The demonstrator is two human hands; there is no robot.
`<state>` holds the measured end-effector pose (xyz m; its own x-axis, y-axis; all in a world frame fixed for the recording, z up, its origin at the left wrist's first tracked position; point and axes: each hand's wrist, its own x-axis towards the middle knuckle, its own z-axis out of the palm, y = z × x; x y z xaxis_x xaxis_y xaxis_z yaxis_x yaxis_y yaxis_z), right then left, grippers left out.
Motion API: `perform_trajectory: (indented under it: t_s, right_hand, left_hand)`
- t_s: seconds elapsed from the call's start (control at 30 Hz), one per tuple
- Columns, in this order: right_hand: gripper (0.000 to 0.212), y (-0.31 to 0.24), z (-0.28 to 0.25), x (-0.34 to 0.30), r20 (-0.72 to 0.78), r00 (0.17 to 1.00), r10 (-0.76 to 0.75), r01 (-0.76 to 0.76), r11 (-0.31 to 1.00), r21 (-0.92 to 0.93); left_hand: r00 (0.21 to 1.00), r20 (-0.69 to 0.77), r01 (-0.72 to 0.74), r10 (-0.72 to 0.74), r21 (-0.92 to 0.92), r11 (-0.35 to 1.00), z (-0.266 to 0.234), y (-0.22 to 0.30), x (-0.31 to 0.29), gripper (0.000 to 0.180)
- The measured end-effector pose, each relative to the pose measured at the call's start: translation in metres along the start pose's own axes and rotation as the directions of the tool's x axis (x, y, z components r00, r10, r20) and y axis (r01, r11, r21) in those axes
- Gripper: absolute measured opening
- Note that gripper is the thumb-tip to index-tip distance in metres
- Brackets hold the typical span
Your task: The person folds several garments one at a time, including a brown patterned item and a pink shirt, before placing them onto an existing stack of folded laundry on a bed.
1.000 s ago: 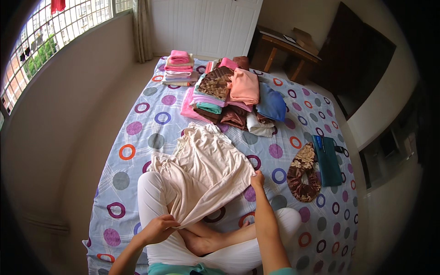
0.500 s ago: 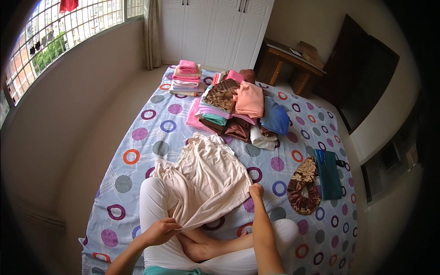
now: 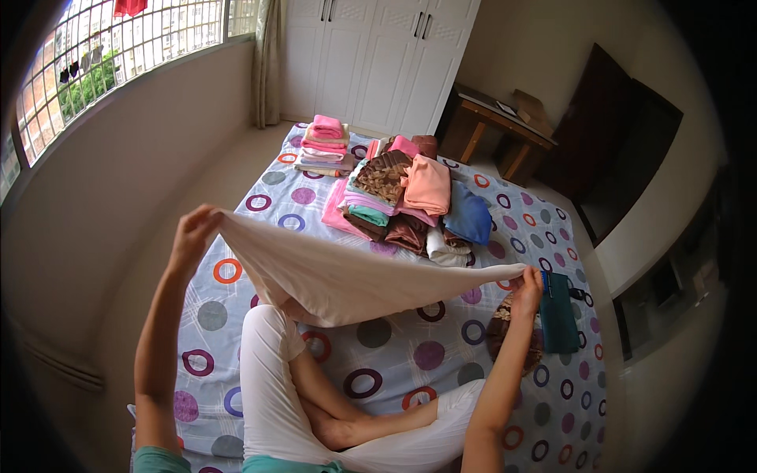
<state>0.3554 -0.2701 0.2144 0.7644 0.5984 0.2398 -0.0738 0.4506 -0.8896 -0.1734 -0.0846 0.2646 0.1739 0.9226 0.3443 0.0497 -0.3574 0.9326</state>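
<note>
A thin cream garment (image 3: pixel 339 284) is stretched in the air above my crossed legs, sagging in the middle. My left hand (image 3: pixel 195 229) is raised at the left and pinches one corner of it. At the right, lower down, my right hand (image 3: pixel 527 290) grips the opposite corner between closed fingers. The cut of the garment cannot be made out while it hangs sideways like this. Behind my right forearm lies a brown floral ring-shaped cushion (image 3: pixel 505 331), partly hidden. Close beside it is a flat dark green cloth item (image 3: pixel 560 315).
A large pile of folded fabrics (image 3: pixel 382 177) sits at the far middle of the bed (image 3: pixel 378 327). Left of it stands a smaller stack of folded cloths (image 3: pixel 323 146). Beyond are a white wardrobe (image 3: pixel 363 63), a wooden desk (image 3: pixel 505 122) and, at left, a barred window (image 3: pixel 134 55).
Both hands have lifted the garment off the bed and my lap and spread wider apart. My left hand rose up and left; my right hand moved up and right.
</note>
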Motion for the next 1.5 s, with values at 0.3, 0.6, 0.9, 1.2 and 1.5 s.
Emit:
perform_trajectory:
  t_s: [0.3,0.6,0.9,1.2,1.5]
  right_hand:
    - [0.01,-0.108,0.018,0.023,0.185,0.966,-0.18,0.194,0.979,-0.062]
    - [0.009,-0.132,-0.003,-0.01,0.223,0.956,-0.192,0.221,0.969,-0.112]
    - [0.012,-0.145,0.007,-0.015,0.197,0.949,-0.245,0.285,0.934,-0.214]
    - [0.016,-0.167,0.021,0.0,0.13,0.926,-0.355,0.378,0.875,-0.301]
    - [0.015,-0.13,0.0,-0.004,0.154,0.987,-0.033,0.084,0.937,-0.339]
  left_hand:
    - [1.0,0.021,0.005,0.001,-0.269,0.963,0.0,0.04,0.08,0.021]
    - [0.995,0.086,-0.054,0.042,0.145,0.988,-0.005,0.045,0.069,0.023]
    - [0.998,0.064,0.018,-0.022,0.06,0.998,-0.009,0.027,0.071,0.026]
    - [0.996,0.088,0.015,-0.007,-0.087,0.996,0.0,0.046,0.091,0.029]
    - [0.974,0.219,0.019,-0.059,0.177,0.984,0.006,0.023,0.104,0.022]
